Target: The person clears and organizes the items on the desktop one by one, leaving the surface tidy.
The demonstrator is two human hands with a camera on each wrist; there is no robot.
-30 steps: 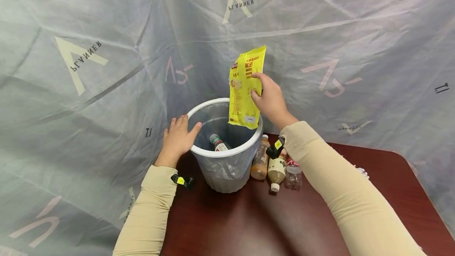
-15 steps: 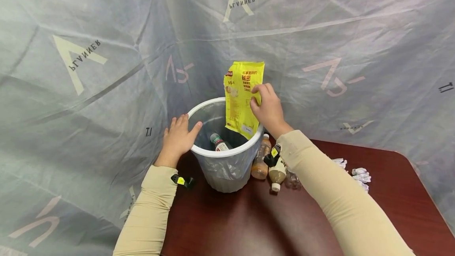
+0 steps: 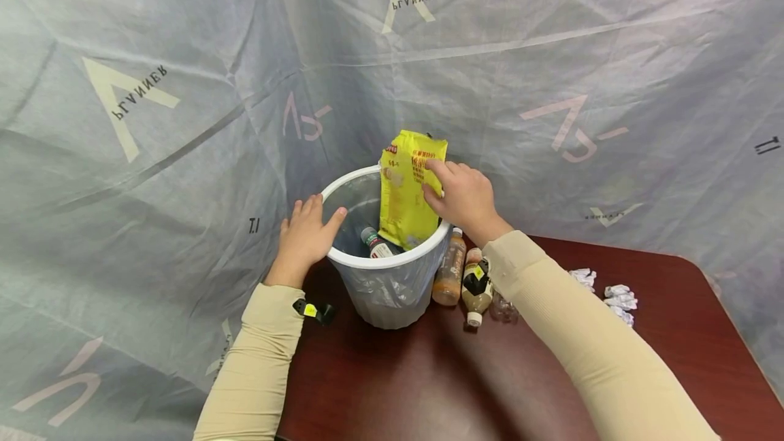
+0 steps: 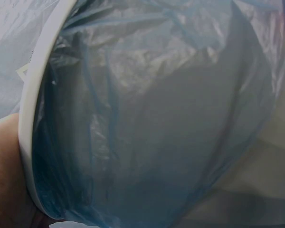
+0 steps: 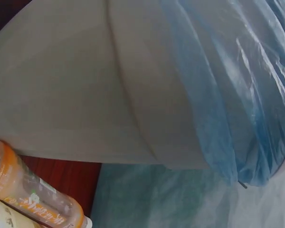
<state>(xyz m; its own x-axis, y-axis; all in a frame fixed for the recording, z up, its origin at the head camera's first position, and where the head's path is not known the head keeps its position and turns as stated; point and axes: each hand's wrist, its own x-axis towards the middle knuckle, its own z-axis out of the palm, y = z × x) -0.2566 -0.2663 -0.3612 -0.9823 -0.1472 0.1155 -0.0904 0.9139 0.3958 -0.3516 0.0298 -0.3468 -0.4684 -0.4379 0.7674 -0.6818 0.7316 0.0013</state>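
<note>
A yellow snack bag [image 3: 405, 199] stands upright in the mouth of a trash bin [image 3: 392, 308], its lower end below the white rim. My right hand [image 3: 467, 197] pinches the bag's right edge between thumb and fingers, just above the rim. On the left, my left hand [image 3: 305, 235] rests on the rim with its fingers spread; the left wrist view shows part of that hand [image 4: 4, 171] against the rim. A clear plastic liner [image 4: 133, 95] is folded over the bin's outside. Inside lies a green-capped bottle [image 3: 375, 242], partly covered by the bag.
Right of the bin lie an orange-tinted bottle [image 3: 450, 271], a pale-labelled bottle [image 3: 475, 301] and a clear plastic container [image 3: 505, 310], partly under my right forearm. Crumpled white paper [image 3: 621, 298] lies farther right on the dark red table [image 3: 520, 380]. Grey sheeting [image 3: 202, 121] hangs behind.
My right hand has lowered the yellow snack bag from above the bin into its mouth. The left hand stays on the rim. Crumpled paper has come into view beyond the right sleeve.
</note>
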